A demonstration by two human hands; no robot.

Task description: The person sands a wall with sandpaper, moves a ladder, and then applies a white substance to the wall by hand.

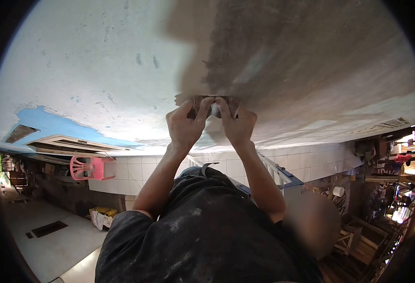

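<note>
Since both hands are up against the big plaster-looking surface [122, 61], that's where all the action is. The left hand [184, 126] and right hand [239, 126] are side by side, fingers bent and close together in the middle, pinching a dark flat piece [196, 105] between them. It sits right at the surface, edge-on to it as far as I can see, but the fingers cover most of it, so can't tell exactly what it is.

Progress-wise, I'd call it partway at best. Pale, chalky coating already covers a big share of the left side, while a bright blue patch [51, 123] with a ragged outline is uncoated. Over on the right it's brownish grey and blotchy, but some of that is shadow, so don't ask me how much is finished.

Texture's mostly matte and smooth-ish, with little scuffs and dark nicks on the pale part. The black shirt [207, 226] is soft, creased cloth with whitish dusty smudges. Beyond the arms you get flat, squarish white tiles [306, 160], a blue-and-white metal frame [283, 173] with straight rails, and a glossy pink plastic chair [94, 168] with a rounded, slotted back.
</note>
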